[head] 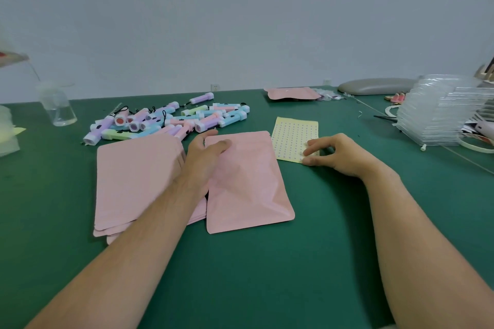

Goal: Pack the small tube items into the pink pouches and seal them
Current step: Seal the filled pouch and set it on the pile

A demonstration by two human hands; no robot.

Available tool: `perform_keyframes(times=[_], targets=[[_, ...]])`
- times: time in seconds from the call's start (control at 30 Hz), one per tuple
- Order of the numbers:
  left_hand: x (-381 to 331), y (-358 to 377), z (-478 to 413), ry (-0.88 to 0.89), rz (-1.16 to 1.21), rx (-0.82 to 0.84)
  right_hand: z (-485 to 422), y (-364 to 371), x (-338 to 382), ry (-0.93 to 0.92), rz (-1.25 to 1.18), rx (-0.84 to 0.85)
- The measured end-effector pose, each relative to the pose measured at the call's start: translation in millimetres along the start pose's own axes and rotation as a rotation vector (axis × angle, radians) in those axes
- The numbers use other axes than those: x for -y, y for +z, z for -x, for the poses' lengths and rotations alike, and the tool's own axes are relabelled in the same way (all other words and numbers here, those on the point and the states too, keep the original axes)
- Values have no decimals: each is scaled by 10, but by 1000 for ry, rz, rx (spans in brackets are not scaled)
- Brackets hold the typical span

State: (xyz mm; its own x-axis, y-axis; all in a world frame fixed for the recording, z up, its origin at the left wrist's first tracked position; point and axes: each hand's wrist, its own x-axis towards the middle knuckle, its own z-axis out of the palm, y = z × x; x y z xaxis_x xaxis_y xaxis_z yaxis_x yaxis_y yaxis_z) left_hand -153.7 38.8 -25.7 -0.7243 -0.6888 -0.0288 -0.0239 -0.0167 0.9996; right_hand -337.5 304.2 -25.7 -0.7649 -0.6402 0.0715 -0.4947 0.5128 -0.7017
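Pouch stack: part hidden under left forearm. Pink pouch: top corner pinched by left hand; tubes just beyond. Right hand: pinching sticker sheet corner.

Near strip of the table is bare green, left edge to right. Mid-left is blocked by the pouch stack, with the single pouch just right of it and the sticker sheet just beside that pouch's far-right corner. Tube pile sprawls on the far side of the stack, glass jar further left. There's a bare lane from the sticker sheet right to the clear tray stack. Far centre has a bare gap between the tube pile and the far pouch.
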Motion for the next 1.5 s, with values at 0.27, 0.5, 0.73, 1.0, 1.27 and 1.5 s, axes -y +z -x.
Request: perform_keyframes(times=[0.27,0.5,0.73,1.0,1.27,1.5], targets=[[1,-14,-23,-25,11,20,-112,145,17,-69,58,-182],[4,-13,-27,-16,7,27,-164,175,67,-149,69,-343],[7,-17,-20,-11,7,32,-207,171,51,-192,77,-417],[12,-19,-16,-17,12,43,-179,181,70,-169,82,-419],[10,-16,-3,-30,30,37,-150,186,99,-148,143,-456],[-4,-10,0,-32,23,40,-152,178,84,-137,117,-450]])
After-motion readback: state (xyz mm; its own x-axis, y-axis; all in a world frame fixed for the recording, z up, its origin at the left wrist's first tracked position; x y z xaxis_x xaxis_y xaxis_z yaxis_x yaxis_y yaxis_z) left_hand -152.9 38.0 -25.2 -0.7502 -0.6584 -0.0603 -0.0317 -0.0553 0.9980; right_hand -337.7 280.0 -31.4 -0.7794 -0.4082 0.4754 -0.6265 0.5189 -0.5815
